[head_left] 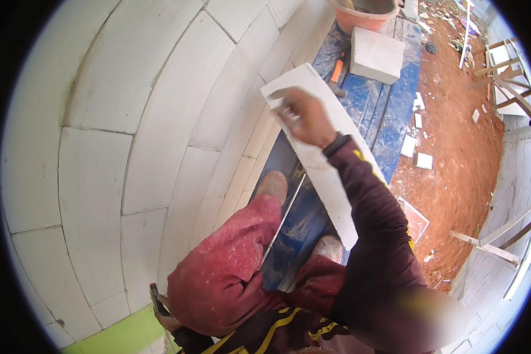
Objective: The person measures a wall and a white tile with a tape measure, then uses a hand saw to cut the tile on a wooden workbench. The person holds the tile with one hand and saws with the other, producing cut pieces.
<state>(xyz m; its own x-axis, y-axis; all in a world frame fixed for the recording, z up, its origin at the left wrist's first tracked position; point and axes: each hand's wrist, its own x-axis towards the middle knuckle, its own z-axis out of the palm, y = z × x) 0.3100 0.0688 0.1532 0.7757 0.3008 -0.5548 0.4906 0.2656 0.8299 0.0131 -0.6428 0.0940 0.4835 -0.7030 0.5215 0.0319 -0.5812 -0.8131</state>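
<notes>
Along the left side of the view rises a wall of large white blocks (pixel 130 118), its courses already laid and jointed well above the blue scaffold platform (pixel 389 112) on which the person stands, so much of the wall on show looks built; whether more courses are to come cannot be told. On the platform's far end sit an orange bucket (pixel 366 15) and, just nearer, a spare white block (pixel 376 54), with an orange-handled tool (pixel 336 74) lying beside it near the wall edge. Red earth (pixel 460 147) lies well below on the right, strewn with small block offcuts. Held slanting over the platform's middle is a long white block slab (pixel 324 177), not yet set into the wall. The right hand (pixel 304 118) grips the slab's upper end, fingers closed round its edge. The person's shoes (pixel 272 186) rest on the platform planks, one near the wall edge. At the lower left, the left hand (pixel 165 315) is mostly hidden behind the knee; it seems closed on a small dark object (pixel 157 298), though what that is cannot be told.
</notes>
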